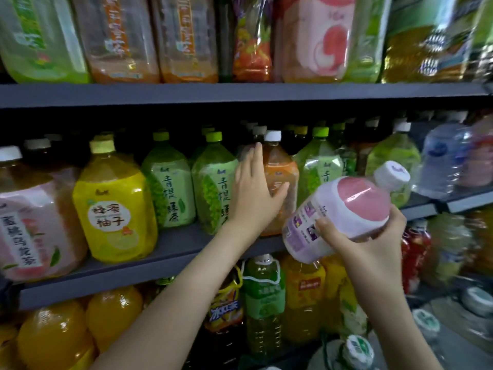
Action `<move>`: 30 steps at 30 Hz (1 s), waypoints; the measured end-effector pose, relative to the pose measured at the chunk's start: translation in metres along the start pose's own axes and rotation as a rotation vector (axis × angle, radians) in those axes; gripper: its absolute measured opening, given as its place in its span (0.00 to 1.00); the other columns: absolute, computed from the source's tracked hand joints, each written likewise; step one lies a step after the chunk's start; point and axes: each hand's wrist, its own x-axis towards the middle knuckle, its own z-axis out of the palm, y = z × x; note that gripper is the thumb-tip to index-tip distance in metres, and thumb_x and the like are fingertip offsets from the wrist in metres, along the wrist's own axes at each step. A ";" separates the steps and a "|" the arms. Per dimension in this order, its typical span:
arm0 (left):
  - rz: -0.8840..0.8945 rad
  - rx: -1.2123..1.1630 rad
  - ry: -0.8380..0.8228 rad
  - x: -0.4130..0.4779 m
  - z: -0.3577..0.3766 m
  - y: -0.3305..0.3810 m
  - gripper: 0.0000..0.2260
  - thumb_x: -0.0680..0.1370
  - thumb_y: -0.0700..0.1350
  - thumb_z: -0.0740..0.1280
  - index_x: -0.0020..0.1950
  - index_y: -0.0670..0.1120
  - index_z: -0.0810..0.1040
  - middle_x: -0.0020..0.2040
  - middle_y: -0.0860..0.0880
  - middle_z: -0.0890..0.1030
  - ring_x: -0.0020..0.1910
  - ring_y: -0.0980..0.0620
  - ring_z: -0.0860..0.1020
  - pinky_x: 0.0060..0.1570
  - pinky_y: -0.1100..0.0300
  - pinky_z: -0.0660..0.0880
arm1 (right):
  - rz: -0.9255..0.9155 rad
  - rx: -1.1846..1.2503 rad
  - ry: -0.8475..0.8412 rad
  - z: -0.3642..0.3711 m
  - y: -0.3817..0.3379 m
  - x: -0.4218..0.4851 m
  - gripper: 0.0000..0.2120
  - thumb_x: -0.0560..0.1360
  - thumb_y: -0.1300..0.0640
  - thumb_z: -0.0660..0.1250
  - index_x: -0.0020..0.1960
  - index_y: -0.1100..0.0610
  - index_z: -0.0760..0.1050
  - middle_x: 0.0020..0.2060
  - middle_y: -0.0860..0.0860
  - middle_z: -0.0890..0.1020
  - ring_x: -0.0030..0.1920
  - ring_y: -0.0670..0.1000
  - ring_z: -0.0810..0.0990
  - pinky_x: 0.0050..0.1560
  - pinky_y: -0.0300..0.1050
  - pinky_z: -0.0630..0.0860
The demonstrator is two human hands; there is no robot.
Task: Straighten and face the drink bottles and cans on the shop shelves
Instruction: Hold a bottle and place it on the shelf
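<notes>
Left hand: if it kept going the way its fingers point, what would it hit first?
The left hand rests against the orange bottle. Its fingers point up and back beside it, so they would probably meet the dark bottle behind first; depth is unclear.

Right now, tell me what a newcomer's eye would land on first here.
First comes the pink-and-white bottle, tilted in the air at right centre and gripped from below by the right hand. Next is the left hand, laid flat against an orange bottle on the middle shelf. The bright yellow bottle towards that shelf's left also stands out.
</notes>
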 end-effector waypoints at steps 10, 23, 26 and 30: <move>-0.040 0.057 0.153 0.025 0.007 0.026 0.24 0.72 0.61 0.67 0.59 0.45 0.72 0.51 0.47 0.68 0.53 0.50 0.67 0.52 0.58 0.65 | 0.022 0.006 0.045 -0.028 0.003 0.029 0.48 0.53 0.43 0.78 0.68 0.49 0.60 0.60 0.48 0.73 0.59 0.48 0.76 0.60 0.55 0.75; -0.248 -0.466 0.531 -0.059 -0.098 0.022 0.11 0.67 0.62 0.72 0.43 0.59 0.78 0.40 0.62 0.81 0.41 0.64 0.78 0.43 0.66 0.74 | 0.068 -0.079 -0.066 0.022 -0.006 0.035 0.45 0.56 0.46 0.80 0.66 0.51 0.59 0.59 0.49 0.72 0.59 0.49 0.74 0.58 0.49 0.75; -0.279 -0.581 0.448 -0.051 -0.118 0.006 0.07 0.65 0.60 0.72 0.41 0.61 0.81 0.40 0.59 0.83 0.43 0.57 0.79 0.44 0.51 0.77 | 0.083 -0.161 -0.086 0.053 -0.010 0.038 0.43 0.59 0.48 0.80 0.65 0.54 0.60 0.60 0.53 0.71 0.60 0.52 0.72 0.55 0.46 0.71; -0.326 -0.554 0.397 -0.040 -0.124 -0.010 0.07 0.64 0.60 0.73 0.41 0.63 0.81 0.41 0.58 0.84 0.46 0.53 0.81 0.52 0.40 0.77 | 0.068 -0.366 -0.115 0.091 -0.017 0.041 0.49 0.59 0.43 0.79 0.69 0.61 0.59 0.63 0.57 0.69 0.64 0.58 0.69 0.59 0.52 0.71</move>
